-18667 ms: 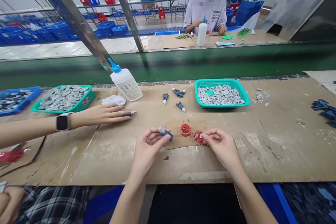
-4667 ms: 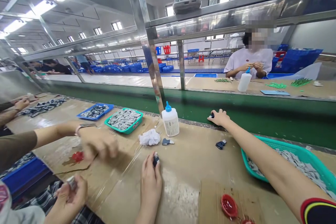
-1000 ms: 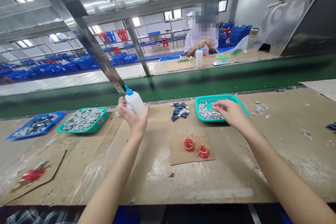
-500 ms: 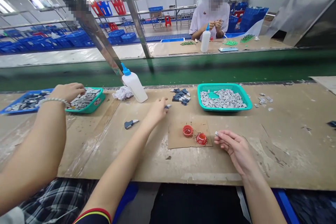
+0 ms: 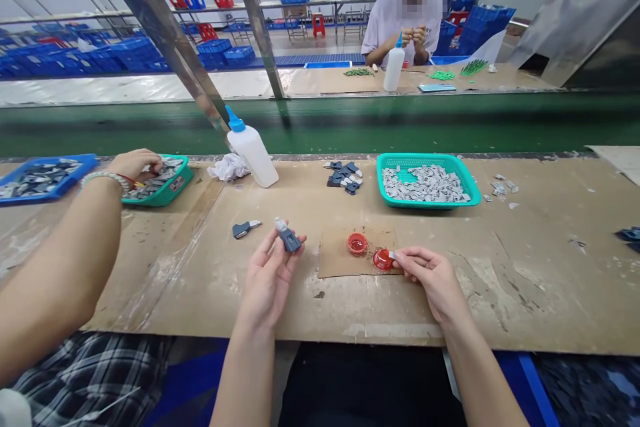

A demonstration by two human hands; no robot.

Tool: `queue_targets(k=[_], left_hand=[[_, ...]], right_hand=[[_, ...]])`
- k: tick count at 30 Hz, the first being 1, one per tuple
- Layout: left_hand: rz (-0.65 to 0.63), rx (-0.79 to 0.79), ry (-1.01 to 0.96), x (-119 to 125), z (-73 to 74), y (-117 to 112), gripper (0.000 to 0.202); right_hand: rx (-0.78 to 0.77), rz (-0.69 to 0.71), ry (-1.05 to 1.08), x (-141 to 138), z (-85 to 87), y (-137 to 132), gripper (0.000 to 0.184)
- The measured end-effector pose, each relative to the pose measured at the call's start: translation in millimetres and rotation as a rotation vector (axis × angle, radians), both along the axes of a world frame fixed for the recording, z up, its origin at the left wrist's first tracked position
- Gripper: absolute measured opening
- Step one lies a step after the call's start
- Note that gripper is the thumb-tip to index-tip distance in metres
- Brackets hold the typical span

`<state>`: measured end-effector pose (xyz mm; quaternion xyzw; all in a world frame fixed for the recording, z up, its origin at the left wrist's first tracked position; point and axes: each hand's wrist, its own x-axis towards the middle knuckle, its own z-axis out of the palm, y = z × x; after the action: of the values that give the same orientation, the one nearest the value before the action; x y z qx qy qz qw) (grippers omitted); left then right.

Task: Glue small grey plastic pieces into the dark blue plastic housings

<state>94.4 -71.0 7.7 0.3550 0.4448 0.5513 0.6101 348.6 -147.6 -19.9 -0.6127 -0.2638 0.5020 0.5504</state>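
My left hand (image 5: 270,267) is closed round a dark grey plastic part (image 5: 288,237) with a pale tip, held up off the table. Between the thumb and fingers of my right hand (image 5: 425,273) is a small light-grey plastic piece (image 5: 392,255), its end at the rim of a red cap (image 5: 383,259) with liquid in it. A second red cap (image 5: 357,244) stands beside it; both sit on a cardboard square (image 5: 333,267). Another dark grey part (image 5: 246,229) lies left of my left hand. Several similar parts (image 5: 345,177) are piled farther back.
A green basket (image 5: 473,195) holds many light-grey pieces, with a few loose (image 5: 500,187) beside it. A white bottle (image 5: 254,153) stands by crumpled paper (image 5: 229,167). At left, a co-worker's hand (image 5: 135,165) reaches into another green basket (image 5: 175,185); a blue tray (image 5: 83,175) adjoins.
My left hand has come back from near the pile, bringing the dark grey part towards me. My right hand has moved left, taking the light-grey piece to the red cap.
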Motion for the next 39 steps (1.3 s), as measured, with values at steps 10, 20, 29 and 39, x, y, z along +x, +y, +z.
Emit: queue_targets(k=[10, 20, 29, 39], left_hand=[[-0.098, -0.105, -0.163, 11, -3.5, -19, 0.030], [-0.048, -0.023, -0.138, 14, -6.2, -22, 0.024], [-0.079, 0.085, -0.077, 46, -10.5, -33, 0.023], [-0.195, 0.219, 0.001, 65, 6.1, -43, 0.022]], right_hand=[[0.027, 0.026, -0.049, -3, -6.7, 2, 0.025], [0.020, 0.017, -0.037, -2, -4.6, 1, 0.026], [0.145, -0.040, -0.044, -9, 36.4, -10, 0.020], [0.213, 0.138, -0.071, -40, 63.9, -7, 0.015]])
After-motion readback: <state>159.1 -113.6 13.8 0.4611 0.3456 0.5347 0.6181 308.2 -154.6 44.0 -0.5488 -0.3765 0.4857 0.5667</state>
